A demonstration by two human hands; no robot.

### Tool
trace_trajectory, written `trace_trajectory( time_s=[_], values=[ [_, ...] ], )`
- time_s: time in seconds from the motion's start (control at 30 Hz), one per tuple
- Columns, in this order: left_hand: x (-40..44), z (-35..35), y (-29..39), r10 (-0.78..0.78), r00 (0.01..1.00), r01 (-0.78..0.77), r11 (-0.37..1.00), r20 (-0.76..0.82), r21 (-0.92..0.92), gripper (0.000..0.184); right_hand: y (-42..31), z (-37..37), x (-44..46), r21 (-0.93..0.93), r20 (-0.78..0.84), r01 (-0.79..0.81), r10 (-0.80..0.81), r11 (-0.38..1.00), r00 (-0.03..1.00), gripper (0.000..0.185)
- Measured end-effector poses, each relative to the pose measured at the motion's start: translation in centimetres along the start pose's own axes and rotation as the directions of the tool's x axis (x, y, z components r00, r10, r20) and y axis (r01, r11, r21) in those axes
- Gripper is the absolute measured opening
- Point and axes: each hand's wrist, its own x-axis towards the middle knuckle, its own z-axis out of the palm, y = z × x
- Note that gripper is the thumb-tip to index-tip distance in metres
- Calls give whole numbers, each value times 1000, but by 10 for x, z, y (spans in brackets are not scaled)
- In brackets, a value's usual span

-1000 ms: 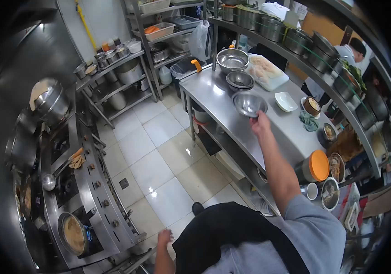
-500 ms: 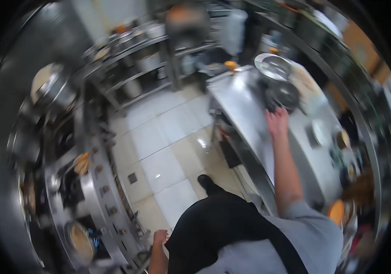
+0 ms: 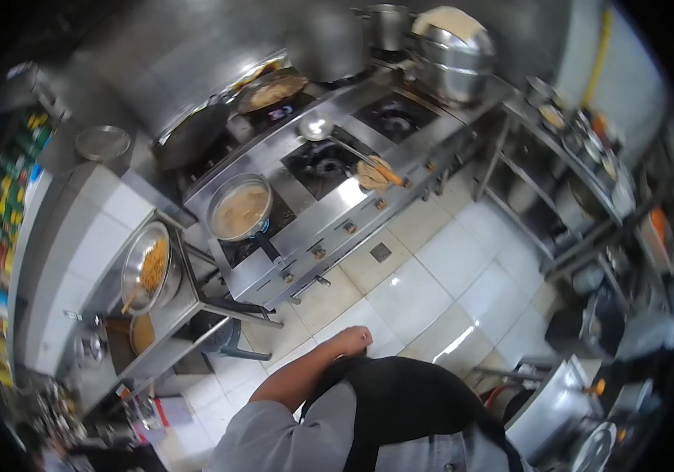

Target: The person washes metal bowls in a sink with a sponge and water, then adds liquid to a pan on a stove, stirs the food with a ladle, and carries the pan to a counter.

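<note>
My left hand (image 3: 353,340) hangs in front of my black apron, above the tiled floor. Its fingers are curled closed, and nothing shows in them. Nearest to it is the steel stove (image 3: 357,212), apart from the hand. On a front burner sits a frying pan (image 3: 241,206) of pale food in liquid, its dark handle pointing towards me. A ladle (image 3: 317,126) rests across another burner, near a bunched tan cloth (image 3: 371,175). My right hand is out of view.
A steel bowl of orange food (image 3: 152,267) stands on the left-hand table. At the back are a wok (image 3: 274,93) and stacked steel pots (image 3: 453,63). A steel shelf (image 3: 522,169) holds pots at the right. A worktop (image 3: 549,409) edges the lower right.
My view has swung left from the worktop to the stove. My right hand, earlier reaching to a dark pan on the worktop, has left view. My left hand now shows higher in view.
</note>
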Motion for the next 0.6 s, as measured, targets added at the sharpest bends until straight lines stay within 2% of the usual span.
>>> trace_trajectory(
  time_s=[0.07, 0.13, 0.2, 0.23, 0.27, 0.33, 0.37, 0.4, 0.43, 0.47, 0.5, 0.53, 0.57, 0.6],
  values=[
    [-5, -11, 16, -59, 995, 62, 998, 83, -34, 31, -1, -28, 24, -97, 55, -65, 71, 993, 996, 33],
    [-13, -14, 1, -160, 984, 165, 983, 76, -79, 35, -10, -54, 49, -201, 94, -120, 141, 972, 986, 34],
    [-23, -6, -41, -223, 973, 226, 973, 56, -43, 35, -31, -76, 74, -304, 126, -127, 172, 944, 977, 35],
    [-23, -2, -78, -77, 992, 62, 988, 104, 145, 35, -45, -85, 88, -364, 138, -98, 158, 926, 978, 35],
    [-28, 3, -113, 59, 981, -116, 940, 184, 319, 35, -61, -95, 105, -439, 159, -2, 80, 899, 984, 35],
    [-54, -2, -147, -205, 951, 91, 901, 232, 425, 39, -108, -112, 139, -563, 178, 242, -169, 790, 969, 36],
    [-70, -8, -161, -426, 875, 345, 882, 231, 320, 45, -142, -122, 158, -575, 124, 339, -329, 745, 936, 37],
    [-88, -11, -172, -561, 801, 537, 828, 208, 162, 53, -197, -131, 158, -514, -54, 260, -333, 818, 941, 36],
    [-106, -4, -192, -739, 666, 740, 640, 101, -207, 52, -243, -144, 171, -524, -120, 352, -476, 776, 871, 38],
    [-118, -10, -200, -821, 542, 792, 429, 178, -433, 47, -288, -155, 179, -512, -201, 455, -617, 728, 761, 32],
    [-128, -20, -198, -847, 515, 767, 385, 134, -514, 41, -324, -168, 198, -530, -280, 573, -767, 625, 578, 26],
    [-130, -26, -202, -881, 456, 754, 309, 123, -579, 39, -357, -181, 221, -585, -336, 606, -841, 539, 424, 22],
    [-130, -37, -195, -902, 412, 701, 223, 130, -677, 33, -396, -192, 225, -595, -373, 581, -832, 555, 411, 21],
    [-127, -43, -189, -906, 411, 608, 190, 101, -771, 33, -437, -198, 225, -606, -406, 560, -824, 566, 395, 21]
  ],
)
